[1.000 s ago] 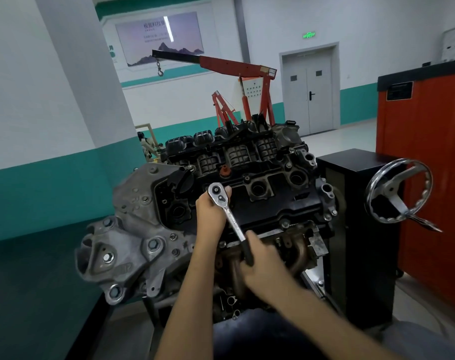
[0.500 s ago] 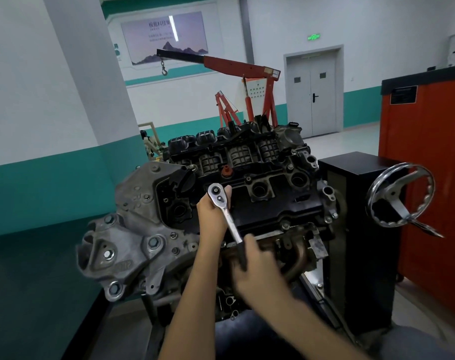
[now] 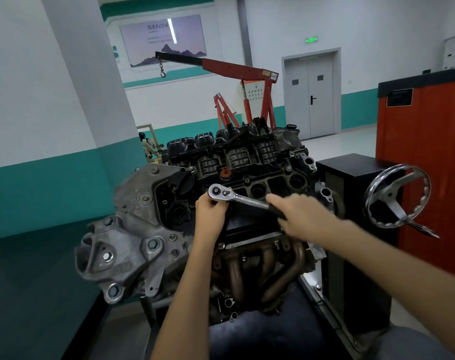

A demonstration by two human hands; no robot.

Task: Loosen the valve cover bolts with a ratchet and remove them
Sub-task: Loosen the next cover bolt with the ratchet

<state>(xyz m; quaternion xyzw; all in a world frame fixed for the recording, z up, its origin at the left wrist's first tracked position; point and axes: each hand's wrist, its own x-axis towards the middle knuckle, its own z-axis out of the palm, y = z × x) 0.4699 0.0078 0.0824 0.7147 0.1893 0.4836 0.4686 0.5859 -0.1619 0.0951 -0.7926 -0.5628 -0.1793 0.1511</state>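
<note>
a chrome ratchet (image 3: 244,200) with a black grip is seen at centre frame, its head set leftward on the black valve cover (image 3: 277,181), its handle slanted toward the lower right; the bolt beneath is hidden.

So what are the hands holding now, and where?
Both hold the ratchet: right hand grips its black handle, left hand holds just under its head.

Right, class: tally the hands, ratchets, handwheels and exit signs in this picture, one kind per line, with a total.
hands: 2, left hand and right hand
ratchet: 1
handwheel: 1
exit sign: 1
total: 5
</note>
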